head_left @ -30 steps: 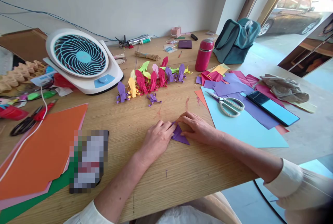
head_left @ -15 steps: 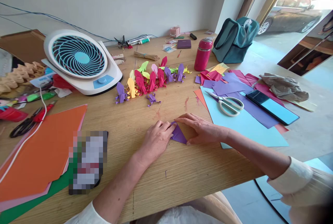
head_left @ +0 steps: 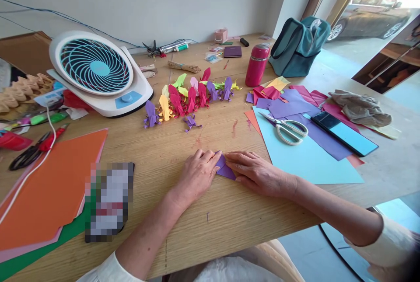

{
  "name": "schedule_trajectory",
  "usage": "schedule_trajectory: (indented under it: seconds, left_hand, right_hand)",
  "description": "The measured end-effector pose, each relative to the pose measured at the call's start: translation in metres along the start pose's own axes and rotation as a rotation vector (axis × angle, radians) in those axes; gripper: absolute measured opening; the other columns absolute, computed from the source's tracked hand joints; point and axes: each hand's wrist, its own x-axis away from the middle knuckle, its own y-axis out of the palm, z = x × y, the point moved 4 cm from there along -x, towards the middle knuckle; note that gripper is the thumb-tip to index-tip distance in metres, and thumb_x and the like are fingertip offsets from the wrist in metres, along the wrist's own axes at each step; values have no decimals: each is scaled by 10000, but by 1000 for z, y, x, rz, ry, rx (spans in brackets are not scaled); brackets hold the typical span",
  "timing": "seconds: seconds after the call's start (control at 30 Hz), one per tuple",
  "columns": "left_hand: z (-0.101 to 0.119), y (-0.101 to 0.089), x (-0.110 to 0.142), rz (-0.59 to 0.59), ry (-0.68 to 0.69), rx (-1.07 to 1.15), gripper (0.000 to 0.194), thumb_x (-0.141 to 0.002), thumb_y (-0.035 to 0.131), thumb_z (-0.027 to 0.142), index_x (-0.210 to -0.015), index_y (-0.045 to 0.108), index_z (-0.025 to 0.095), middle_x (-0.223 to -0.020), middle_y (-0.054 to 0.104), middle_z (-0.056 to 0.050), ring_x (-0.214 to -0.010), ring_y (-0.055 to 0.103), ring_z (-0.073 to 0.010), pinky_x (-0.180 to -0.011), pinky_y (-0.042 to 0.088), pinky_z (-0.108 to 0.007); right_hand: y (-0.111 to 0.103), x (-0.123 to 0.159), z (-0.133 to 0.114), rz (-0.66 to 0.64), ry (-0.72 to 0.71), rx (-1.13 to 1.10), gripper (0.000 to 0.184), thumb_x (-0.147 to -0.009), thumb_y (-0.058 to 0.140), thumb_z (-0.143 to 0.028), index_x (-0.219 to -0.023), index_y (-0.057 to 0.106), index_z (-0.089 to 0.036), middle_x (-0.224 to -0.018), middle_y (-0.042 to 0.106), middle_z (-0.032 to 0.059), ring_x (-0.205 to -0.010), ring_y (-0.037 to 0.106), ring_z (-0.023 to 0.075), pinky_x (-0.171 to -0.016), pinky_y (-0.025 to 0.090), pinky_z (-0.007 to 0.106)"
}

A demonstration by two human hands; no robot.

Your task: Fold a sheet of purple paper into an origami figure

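A small piece of folded purple paper (head_left: pixel 225 172) lies flat on the wooden table, its lower point aimed to the right. My left hand (head_left: pixel 201 170) holds its left side, with bent fingertips pressing on the upper edge. From the right, my right hand (head_left: pixel 257 170) presses the paper's right edge, its fingers together and the thumb near the lower corner. Part of the paper is hidden under the fingers. Beyond my hands stands a cluster of colourful folded paper figures (head_left: pixel 191 99), and a single purple figure (head_left: pixel 190 122) sits a little nearer.
White-handled scissors (head_left: pixel 291 133) and a phone (head_left: pixel 343 132) lie on coloured sheets at right. A red flask (head_left: pixel 257 65) and teal bag (head_left: pixel 297 50) stand behind. On the left are a fan (head_left: pixel 101 72), orange paper (head_left: pixel 55 190) and a blurred-out dark-edged object (head_left: pixel 110 203).
My right hand has lowered and flattened against the right edge of the paper. My left hand has barely moved and stays on the left side. The view has shifted slightly.
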Motion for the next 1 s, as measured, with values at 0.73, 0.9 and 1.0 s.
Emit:
schedule_trajectory:
  seconds: [0.73,0.9,1.0]
  left_hand:
    - [-1,2,-1,22,-38,59,419,-979,502,265,-1389,513,181,-1167,620,-74,-1013,476,-244,-924,475,-401]
    - [-1,3,0,41,-32,60,414,-984,488,278,-1387,514,191,-1165,617,-75,-1011,475,-246,-928,465,-407]
    - [-1,3,1,57,-34,63,408,-987,475,284,-1385,518,200,-1161,615,-76,-1006,479,-247,-927,459,-407]
  right_hand:
    - [-5,30,-19,-34,-75,8,381,-1004,368,-152,-1338,549,-164,-1373,555,158,-1294,489,279,-1069,428,527]
    - [-7,35,-24,-14,-94,19,376,-986,382,-130,-1313,566,-155,-1346,575,174,-1272,514,286,-1026,466,525]
    - [-7,37,-26,-26,-111,45,358,-986,399,-137,-1298,574,-150,-1333,585,178,-1256,527,287,-1009,479,515]
